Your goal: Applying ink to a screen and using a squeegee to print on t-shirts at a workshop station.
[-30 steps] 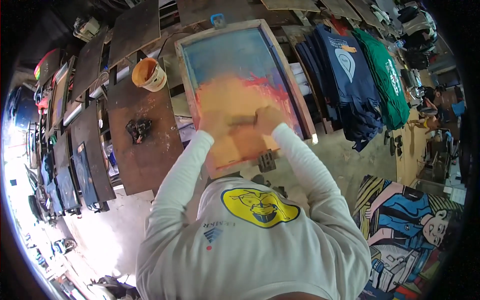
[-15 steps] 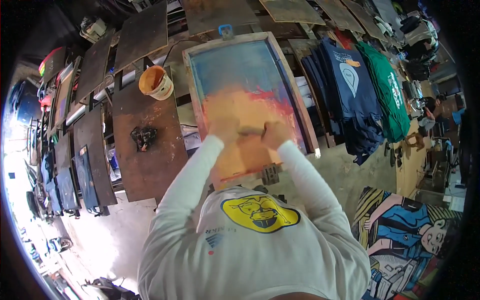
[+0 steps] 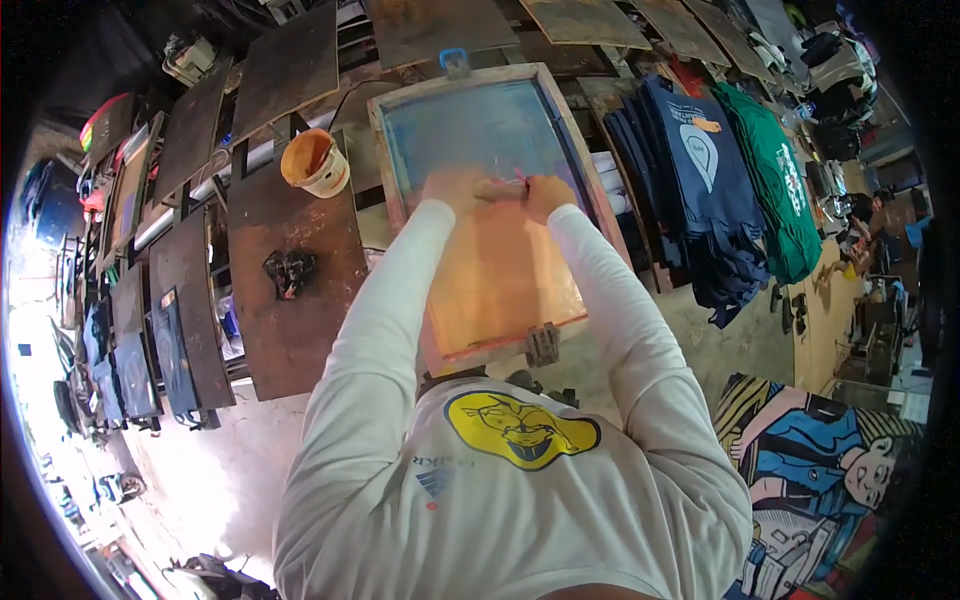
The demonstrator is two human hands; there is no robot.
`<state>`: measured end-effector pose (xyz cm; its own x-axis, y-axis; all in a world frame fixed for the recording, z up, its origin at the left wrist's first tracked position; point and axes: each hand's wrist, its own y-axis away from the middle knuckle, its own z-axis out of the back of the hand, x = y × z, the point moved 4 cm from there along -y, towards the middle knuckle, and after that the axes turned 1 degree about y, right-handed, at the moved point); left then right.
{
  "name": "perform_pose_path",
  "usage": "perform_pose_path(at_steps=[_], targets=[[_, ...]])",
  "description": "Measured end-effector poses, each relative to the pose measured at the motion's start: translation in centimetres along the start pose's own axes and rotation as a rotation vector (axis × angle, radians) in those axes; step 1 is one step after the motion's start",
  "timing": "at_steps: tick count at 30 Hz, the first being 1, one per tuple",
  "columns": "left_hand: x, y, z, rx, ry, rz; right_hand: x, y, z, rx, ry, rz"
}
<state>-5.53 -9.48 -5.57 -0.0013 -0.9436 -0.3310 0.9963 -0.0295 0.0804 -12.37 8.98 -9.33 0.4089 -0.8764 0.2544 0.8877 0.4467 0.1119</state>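
A wood-framed printing screen (image 3: 377, 135) lies before me, its mesh blue-grey at the far end and orange over the near part. Both my hands are over the mesh, gripping a squeegee (image 3: 502, 190) that spans crosswise between them. My left hand (image 3: 455, 187) is closed on its left end, somewhat smeared by motion. At the other end, my right hand (image 3: 549, 196) has its fingers wrapped round the handle. The squeegee's blade is hidden from view. A little red ink shows near the right hand. A metal clamp (image 3: 542, 345) sits at the frame's near edge.
Left of the screen, a brown board (image 3: 300, 345) bears an ink-stained bucket (image 3: 316, 163) and a dark crumpled rag (image 3: 290, 273). Stacks of navy shirts (image 3: 700, 170) and green shirts (image 3: 770, 180) lie to the right. A blue-handled clamp (image 3: 454, 63) stands at the far edge.
Both hands and the squeegee have moved away from me along the screen, toward its far end. The orange area now lies uncovered behind them, and less red ink shows.
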Motion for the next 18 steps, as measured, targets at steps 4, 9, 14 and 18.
perform_pose_path(at_steps=[4, 9, 14, 18], targets=[[-1.7, 5.6, -3.0, -0.153, -0.136, -0.105, 0.3, 6.4, -0.7, 0.059, -0.018, 0.075], [-2.0, 10.9, -4.3, -0.033, 0.076, -0.148, 1.1, 10.5, -0.4, 0.290, -0.019, 0.151], [-0.9, 2.5, 0.4, -0.083, -0.125, -0.120, 1.1, 2.1, 1.3, 0.029, -0.008, 0.098], [0.0, -0.7, 1.8, 0.073, 0.177, -0.028, 0.6, -1.5, 0.2, 0.021, -0.005, -0.007]])
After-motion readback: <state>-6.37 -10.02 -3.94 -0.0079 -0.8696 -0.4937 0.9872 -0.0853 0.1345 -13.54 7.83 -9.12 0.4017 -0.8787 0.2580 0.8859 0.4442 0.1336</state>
